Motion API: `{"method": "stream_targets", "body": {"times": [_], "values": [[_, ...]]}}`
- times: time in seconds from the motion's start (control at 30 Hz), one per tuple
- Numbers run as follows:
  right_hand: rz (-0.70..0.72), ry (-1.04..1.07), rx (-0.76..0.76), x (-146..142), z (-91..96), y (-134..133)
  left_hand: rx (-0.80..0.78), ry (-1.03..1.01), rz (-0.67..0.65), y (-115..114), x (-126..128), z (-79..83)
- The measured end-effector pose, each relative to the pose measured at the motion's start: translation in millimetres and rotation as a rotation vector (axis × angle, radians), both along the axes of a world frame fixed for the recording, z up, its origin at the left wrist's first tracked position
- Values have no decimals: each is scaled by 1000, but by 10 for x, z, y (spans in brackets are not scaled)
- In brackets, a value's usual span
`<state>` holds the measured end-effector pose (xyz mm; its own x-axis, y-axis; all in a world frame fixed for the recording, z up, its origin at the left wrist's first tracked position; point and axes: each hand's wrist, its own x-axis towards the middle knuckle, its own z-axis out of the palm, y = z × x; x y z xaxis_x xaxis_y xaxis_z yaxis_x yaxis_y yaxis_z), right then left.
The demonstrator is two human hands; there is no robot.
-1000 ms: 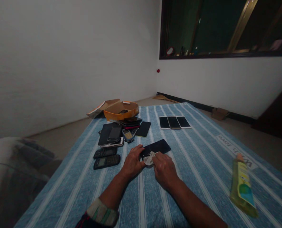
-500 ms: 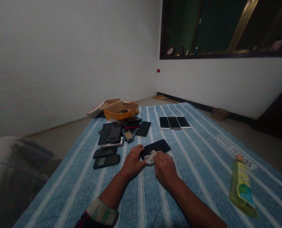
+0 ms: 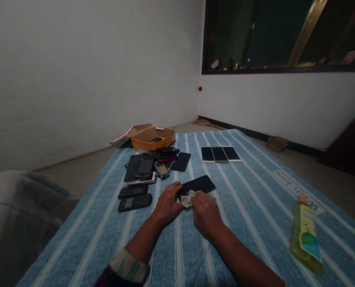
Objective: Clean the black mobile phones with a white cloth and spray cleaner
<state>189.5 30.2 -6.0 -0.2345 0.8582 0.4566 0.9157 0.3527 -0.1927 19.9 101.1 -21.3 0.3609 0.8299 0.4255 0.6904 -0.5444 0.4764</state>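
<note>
A dark smartphone (image 3: 199, 184) lies flat on the blue striped cloth (image 3: 249, 199) in front of me. My left hand (image 3: 166, 205) rests at its near left corner, fingers curled over the edge, pinning it down. My right hand (image 3: 206, 213) is closed on a small crumpled white wipe (image 3: 188, 198) pressed against the phone's near end. The two hands nearly touch around the wipe.
A pile of several phones (image 3: 153, 163) and two keypad handsets (image 3: 132, 197) lie to the left. Three phones (image 3: 220, 154) sit in a row further back. An orange cardboard box (image 3: 152, 138) is at the cloth's far edge, a yellow-green bottle (image 3: 305, 235) at right.
The hands and the wipe have barely shifted on the phone's near end; the view has moved slightly.
</note>
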Motion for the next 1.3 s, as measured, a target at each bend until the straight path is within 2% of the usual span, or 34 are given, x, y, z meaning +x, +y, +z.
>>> {"method": "stream_targets", "body": {"times": [0.13,0.33,0.57,0.63,0.87,1.17,1.3], "values": [[37,-1,17,-16,-31,10,12,1,-19,-5,-15,-7],[-109,18,-46,119,43,29,-22,4,-8,-31,-17,35],[43,0,8,-30,2,1,19,-4,-17,-5,-13,1],[48,10,2,-10,-2,7,25,-10,-23,-9,-22,-5],[-89,37,-46,164,7,52,-34,11,-11,-57,-44,35],[23,36,29,53,-165,15,-2,10,-6,-86,-49,1],[70,44,2,46,-178,-7,-23,22,-10,-114,-44,22]]}}
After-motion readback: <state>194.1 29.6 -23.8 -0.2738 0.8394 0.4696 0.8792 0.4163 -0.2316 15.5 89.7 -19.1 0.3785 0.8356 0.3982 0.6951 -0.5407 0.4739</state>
